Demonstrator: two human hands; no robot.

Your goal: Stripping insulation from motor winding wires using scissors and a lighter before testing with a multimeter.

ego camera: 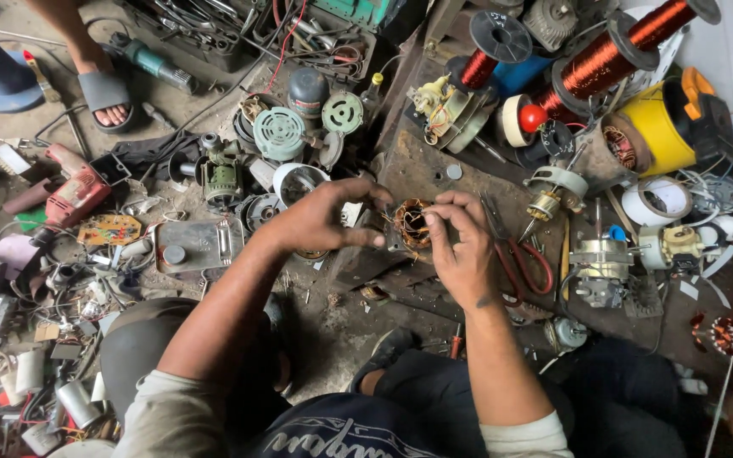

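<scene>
A small motor stator [410, 226] with copper windings sits between both hands, above a dark, worn work board [422, 170]. My left hand [320, 219] grips the stator from the left, thumb and fingers wrapped on its side. My right hand [461, 246] pinches at the copper coil from the right, fingertips on the windings. Both forearms come up from the bottom of the view.
Red-handled pliers [526, 259] lie right of my right hand. Spools of copper wire [608, 55], a yellow motor housing [657, 129] and small motors [600, 267] crowd the right. Fan motor parts [280, 134], a red drill [74, 193] and another person's sandalled foot [105, 95] are at the left.
</scene>
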